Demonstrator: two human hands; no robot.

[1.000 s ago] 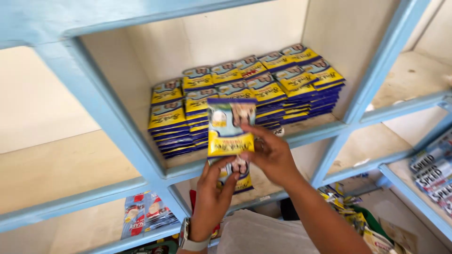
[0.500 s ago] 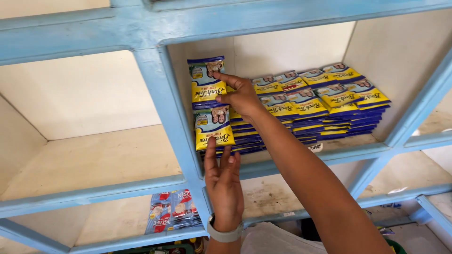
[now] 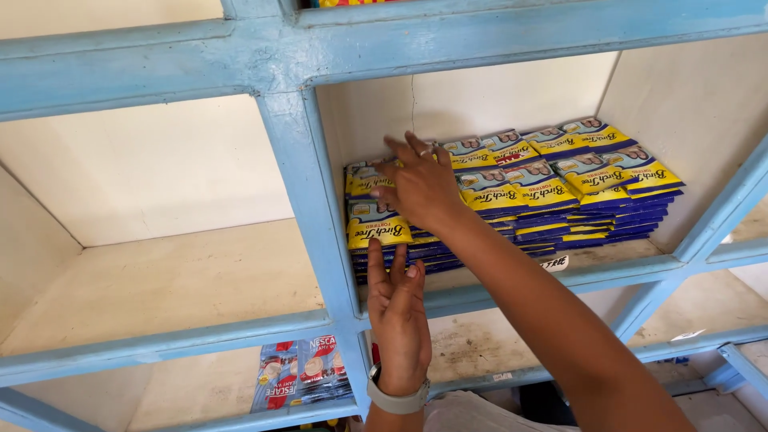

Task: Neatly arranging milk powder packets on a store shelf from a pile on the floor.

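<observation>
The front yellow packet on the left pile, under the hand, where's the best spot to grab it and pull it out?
Probably by its front edge. The front yellow packet lies flat on top of the left pile, and its near edge juts toward the open front of the blue shelf. Come straight from the front, thumb on top, fingers slipped beneath. The right hand covers the back part.

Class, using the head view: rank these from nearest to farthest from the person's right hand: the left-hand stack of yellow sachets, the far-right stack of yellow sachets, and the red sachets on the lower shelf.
1. Left-hand stack of yellow sachets: directly under the right hand, touching.
2. Far-right stack of yellow sachets: same compartment, at its right end.
3. Red sachets: shelf below, down to the left.
</observation>
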